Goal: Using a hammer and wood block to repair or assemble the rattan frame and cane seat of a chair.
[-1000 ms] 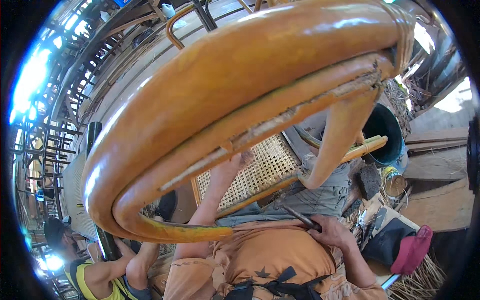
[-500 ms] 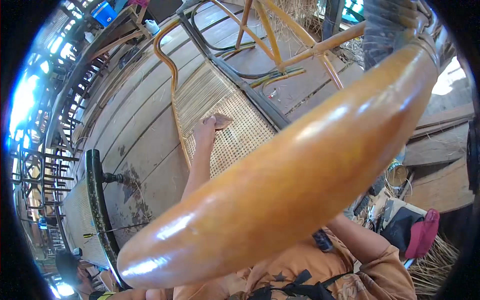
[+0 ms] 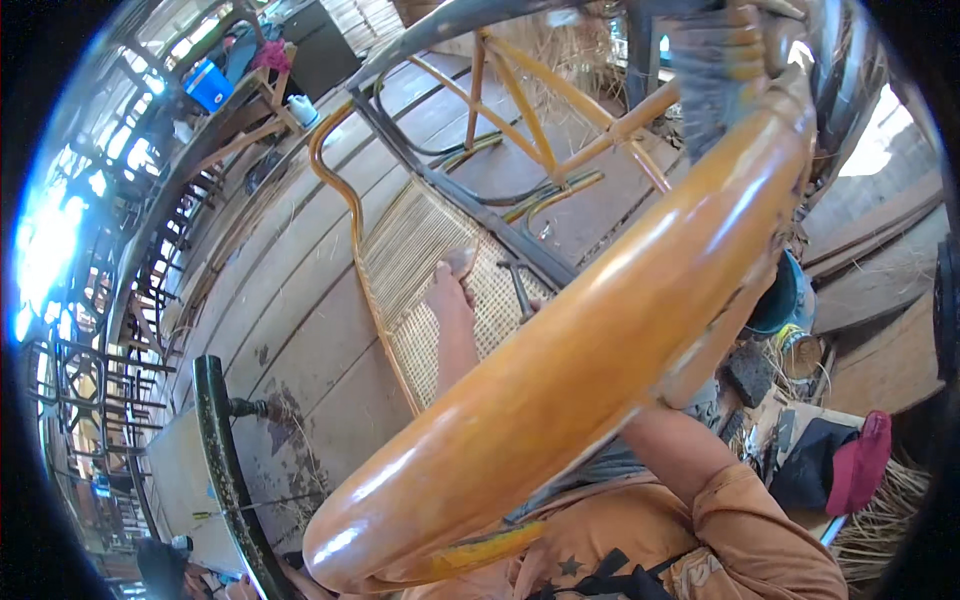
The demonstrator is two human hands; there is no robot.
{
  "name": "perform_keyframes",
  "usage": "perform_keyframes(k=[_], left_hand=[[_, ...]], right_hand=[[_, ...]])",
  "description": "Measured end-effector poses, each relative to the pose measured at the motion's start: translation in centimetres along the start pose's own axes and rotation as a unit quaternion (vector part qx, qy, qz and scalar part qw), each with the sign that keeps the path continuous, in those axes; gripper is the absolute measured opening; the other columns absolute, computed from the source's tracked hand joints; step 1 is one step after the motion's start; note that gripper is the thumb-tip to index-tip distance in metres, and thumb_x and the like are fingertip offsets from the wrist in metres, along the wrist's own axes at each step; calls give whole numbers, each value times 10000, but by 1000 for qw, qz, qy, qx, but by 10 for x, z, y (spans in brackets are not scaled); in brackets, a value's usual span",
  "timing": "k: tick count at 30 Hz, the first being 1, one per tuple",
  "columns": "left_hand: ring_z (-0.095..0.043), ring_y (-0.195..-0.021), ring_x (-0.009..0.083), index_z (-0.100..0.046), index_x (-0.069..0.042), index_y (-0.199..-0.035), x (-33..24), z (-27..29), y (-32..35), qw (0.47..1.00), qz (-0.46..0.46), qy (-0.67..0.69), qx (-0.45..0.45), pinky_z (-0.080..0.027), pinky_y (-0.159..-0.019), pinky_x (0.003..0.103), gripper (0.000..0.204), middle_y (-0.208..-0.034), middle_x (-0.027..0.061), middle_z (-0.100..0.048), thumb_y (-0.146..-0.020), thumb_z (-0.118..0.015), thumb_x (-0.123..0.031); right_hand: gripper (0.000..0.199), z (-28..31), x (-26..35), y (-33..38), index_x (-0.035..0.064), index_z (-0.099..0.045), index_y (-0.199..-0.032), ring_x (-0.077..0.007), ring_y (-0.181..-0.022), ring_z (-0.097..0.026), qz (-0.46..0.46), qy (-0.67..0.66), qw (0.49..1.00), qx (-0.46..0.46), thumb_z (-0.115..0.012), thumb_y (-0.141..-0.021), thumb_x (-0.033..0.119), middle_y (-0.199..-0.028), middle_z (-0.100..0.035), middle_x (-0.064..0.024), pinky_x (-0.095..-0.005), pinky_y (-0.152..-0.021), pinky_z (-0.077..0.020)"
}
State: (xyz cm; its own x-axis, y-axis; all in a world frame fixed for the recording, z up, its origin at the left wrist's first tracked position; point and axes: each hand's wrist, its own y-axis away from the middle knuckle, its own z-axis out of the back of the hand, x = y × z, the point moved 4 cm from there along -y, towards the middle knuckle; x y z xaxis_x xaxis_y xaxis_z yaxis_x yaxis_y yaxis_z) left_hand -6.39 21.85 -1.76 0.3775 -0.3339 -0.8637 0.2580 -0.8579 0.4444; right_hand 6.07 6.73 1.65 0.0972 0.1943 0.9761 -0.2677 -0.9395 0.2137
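My left hand (image 3: pixel 450 288) lies flat, fingers forward, on a pale woven cane panel (image 3: pixel 415 235) set in a curved orange rattan frame (image 3: pixel 335 175). Just right of the hand a small dark metal tool (image 3: pixel 518 292) rests against the cane. A broad glossy orange rail (image 3: pixel 600 360) crosses the picture diagonally, close to the camera. It hides my right hand. Only my right forearm (image 3: pixel 672 452) and orange sleeve (image 3: pixel 760 525) show beneath it.
Wooden floor planks (image 3: pixel 300 310) run under the frame. A black curved bar (image 3: pixel 225 450) stands at lower left, near another person's head (image 3: pixel 162 566). A blue bucket (image 3: pixel 782 298), a dark bag (image 3: pixel 808 465), a red cloth (image 3: pixel 862 460) and straw (image 3: pixel 892 512) sit at right. A blue box (image 3: pixel 208 85) is far back.
The glossy rail has swung from covering the top of the view to a steep diagonal, uncovering the floor and cane panel. My left hand has stayed on the cane; my right hand has dropped out of sight.
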Motion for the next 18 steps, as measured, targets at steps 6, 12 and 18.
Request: perform_keyframes(k=[6, 12, 18], left_hand=[[-489, -468, 154, -554, -25, -918, -7, 67, -47, 970, -53, -211, 106, -413, -420, 284, 274, -703, 64, -573, -891, -518, -296], [-341, -405, 52, -559, -81, -897, -55, 65, 24, 953, 130, 90, 258, -261, -350, 233, 168, -660, -14, -501, -909, -499, -238], [-401, -468, 72, -538, -77, -868, -29, 117, -47, 946, -163, -269, 83, -329, -404, 251, 176, -665, -13, -484, -880, -563, -252]], right_hand=[[190, -2, -31, 22, -31, -557, -924, -138, -553, -541, -151, -141, 978, 35, -574, -800, 112, -736, -555, -82, -258, -501, -449], [200, -8, 7, 49, 5, -530, -851, -124, -524, -506, -201, -218, 933, 202, -614, -766, 164, -685, -518, -32, -250, -485, -423], [296, -9, 22, 68, -9, -517, -987, -140, -558, -535, -19, -49, 984, 170, -619, -782, 177, -746, -524, -49, -277, -512, -458]])
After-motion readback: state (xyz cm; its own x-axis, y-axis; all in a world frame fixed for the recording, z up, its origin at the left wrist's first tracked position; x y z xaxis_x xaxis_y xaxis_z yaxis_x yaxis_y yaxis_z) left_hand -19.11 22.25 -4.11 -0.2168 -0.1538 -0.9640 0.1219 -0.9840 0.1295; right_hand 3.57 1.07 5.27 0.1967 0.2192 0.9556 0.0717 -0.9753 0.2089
